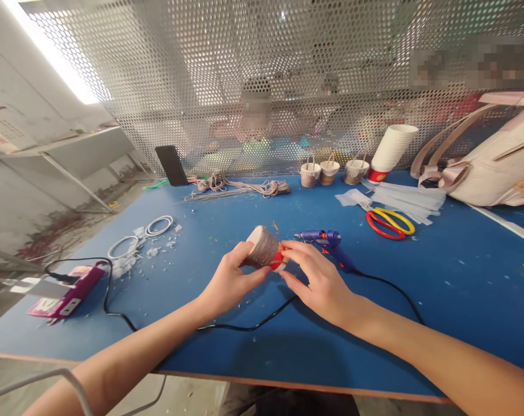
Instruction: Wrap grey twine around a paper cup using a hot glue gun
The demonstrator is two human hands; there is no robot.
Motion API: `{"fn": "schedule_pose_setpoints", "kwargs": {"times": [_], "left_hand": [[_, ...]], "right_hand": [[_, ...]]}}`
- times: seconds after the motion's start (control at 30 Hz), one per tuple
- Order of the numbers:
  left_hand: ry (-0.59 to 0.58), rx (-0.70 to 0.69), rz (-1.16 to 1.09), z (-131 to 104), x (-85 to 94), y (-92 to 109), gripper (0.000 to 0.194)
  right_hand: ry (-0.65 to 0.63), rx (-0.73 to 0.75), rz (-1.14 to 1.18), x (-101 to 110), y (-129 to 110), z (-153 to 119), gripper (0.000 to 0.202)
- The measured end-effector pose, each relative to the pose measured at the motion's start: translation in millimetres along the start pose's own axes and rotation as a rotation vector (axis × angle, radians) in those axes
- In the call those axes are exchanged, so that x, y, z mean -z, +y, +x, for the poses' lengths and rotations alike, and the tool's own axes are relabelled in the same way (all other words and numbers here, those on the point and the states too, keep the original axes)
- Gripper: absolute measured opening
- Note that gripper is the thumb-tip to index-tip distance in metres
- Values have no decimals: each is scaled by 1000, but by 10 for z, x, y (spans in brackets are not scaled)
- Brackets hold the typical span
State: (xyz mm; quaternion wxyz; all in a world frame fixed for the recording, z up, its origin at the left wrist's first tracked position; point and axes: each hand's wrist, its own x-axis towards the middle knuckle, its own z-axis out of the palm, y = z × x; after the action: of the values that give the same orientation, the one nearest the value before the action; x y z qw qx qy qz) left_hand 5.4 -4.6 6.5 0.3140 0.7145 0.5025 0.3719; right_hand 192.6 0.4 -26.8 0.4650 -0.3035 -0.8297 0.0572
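Note:
Tilted on its side above the blue table, a paper cup (265, 248) is wrapped for most of its height in brownish-grey cord, with a red printed band bare toward its right end. My left hand (230, 276) grips the wrapped part, thumb below and fingers behind. At the right end, my right hand (316, 277) has its fingers and thumb closed around the red band and rim. Just beyond my right hand lies a blue hot glue gun (326, 240), its nozzle pointing left. The cup's inside is hidden.
Cord bundles (274, 188) and a phone (171, 166) stand along the mesh screen. Cord-wrapped cups (310, 175), stacked paper cups (394, 151), scissors (389, 224) and a bag (495, 156) occupy the right. A purple power strip (66, 293) and white rings (159, 226) are left; black cable (262, 323) crosses in front.

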Motion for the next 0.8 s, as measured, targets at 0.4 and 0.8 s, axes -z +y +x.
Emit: {"fn": "schedule_pose_setpoints", "kwargs": {"times": [0.4, 0.8], "left_hand": [[52, 246, -275, 121, 84, -114, 24], [79, 133, -290, 405, 206, -417, 26]], "right_hand": [[-221, 577, -111, 285, -44, -35, 12], [-447, -736, 20, 647, 813, -91, 29]]}}
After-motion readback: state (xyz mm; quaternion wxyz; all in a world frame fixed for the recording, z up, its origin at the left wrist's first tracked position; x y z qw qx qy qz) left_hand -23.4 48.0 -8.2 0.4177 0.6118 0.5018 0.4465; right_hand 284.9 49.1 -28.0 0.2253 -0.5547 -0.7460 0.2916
